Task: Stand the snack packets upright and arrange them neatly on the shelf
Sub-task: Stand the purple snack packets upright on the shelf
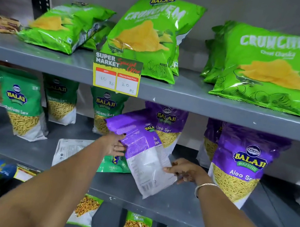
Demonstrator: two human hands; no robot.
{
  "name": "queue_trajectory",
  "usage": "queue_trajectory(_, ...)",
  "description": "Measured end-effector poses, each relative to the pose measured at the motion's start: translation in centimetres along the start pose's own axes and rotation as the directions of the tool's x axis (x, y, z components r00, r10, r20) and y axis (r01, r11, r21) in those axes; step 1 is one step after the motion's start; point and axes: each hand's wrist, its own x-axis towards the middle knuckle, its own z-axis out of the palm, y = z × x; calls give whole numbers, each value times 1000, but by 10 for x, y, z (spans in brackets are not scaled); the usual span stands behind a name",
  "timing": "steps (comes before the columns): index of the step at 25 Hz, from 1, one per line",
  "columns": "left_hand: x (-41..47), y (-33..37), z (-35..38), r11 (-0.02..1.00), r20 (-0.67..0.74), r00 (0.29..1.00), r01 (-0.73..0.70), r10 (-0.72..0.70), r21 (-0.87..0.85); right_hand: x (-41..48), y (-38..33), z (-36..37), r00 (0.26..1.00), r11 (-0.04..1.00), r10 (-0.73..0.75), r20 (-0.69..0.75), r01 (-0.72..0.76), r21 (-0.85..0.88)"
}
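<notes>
— How far along are you?

— Partway. I have a purple packet [140, 149] in both hands, tilted, back side to me, above the middle shelf [176, 202]. My left hand [113, 145] clamps its edge; my right hand [185, 171] pinches the bottom corner.

— What's done?

— Green sev packets [21, 105] and purple ones [243, 165] stand upright on this shelf.

— And left?

— One flat packet [72, 150] lies under my left arm, and a green chips bag [61, 24] slumps on the top shelf.

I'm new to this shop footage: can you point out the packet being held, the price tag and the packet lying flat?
Purple Aloo Sev packet [140, 147], head view, back panel.
Price tag [116, 74], head view, centre.
Flat green packet [114, 163], head view, green top.
</notes>
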Motion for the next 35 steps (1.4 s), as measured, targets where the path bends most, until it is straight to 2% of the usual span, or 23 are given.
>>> queue_trajectory(3, 3, 26, 12, 984, 88, 986, -150, 141, 98, -9, 0, 14, 998, 999, 8, -61, -6, 41)
queue_trajectory(7, 18, 35, 33, 939, 219, 953, -260, 211, 226, 6, 16, 34, 945, 977, -19, -326, 86, 193)
queue_trajectory(9, 19, 32, 40, 937, 264, 937, -285, 228, 201, 11, 21, 44, 895, 972, -14, -445, 116, 202)
queue_trajectory(13, 28, 16, 39, 950, 318, 928, -259, 194, 176, 3, 19, 58, 839, 965, 15, -544, 131, 228)
queue_trajectory(17, 36, -14, 26, 845, 380, 925, -207, 5, 493, 4, 16, 58, 820, 982, 49, -571, 65, 177)
queue_trajectory(21, 40, -28, 22, 779, 384, 924, -245, 6, 578, 5, 15, 60, 786, 949, 135, -603, 72, 307)
queue_trajectory(23, 39, -29, 19, 745, 400, 917, -264, -4, 612, 8, 17, 59, 772, 962, 112, -626, 72, 262)
queue_trajectory(24, 41, -29, 17, 746, 393, 919, -245, -25, 619, 10, 19, 56, 781, 972, 86, -618, 71, 225)
queue_trajectory(26, 41, -32, 16, 754, 376, 926, -221, -37, 619, 9, 21, 52, 852, 970, 32, -523, 101, 223)
queue_trajectory(29, 45, -39, 23, 805, 350, 936, -235, 36, 544, -6, 16, 49, 967, 940, -81, -243, 155, 303)
queue_trajectory(31, 43, -42, 30, 811, 373, 922, -296, 105, 504, -9, 10, 51, 988, 939, -121, -92, 144, 311)
queue_trajectory(33, 42, -44, 38, 780, 383, 911, -351, 155, 518, -5, 7, 55, 982, 926, -157, -106, 183, 329)
queue_trajectory(35, 44, -44, 43, 748, 353, 913, -377, 203, 546, 0, 9, 56, 980, 950, -122, -160, 162, 266)
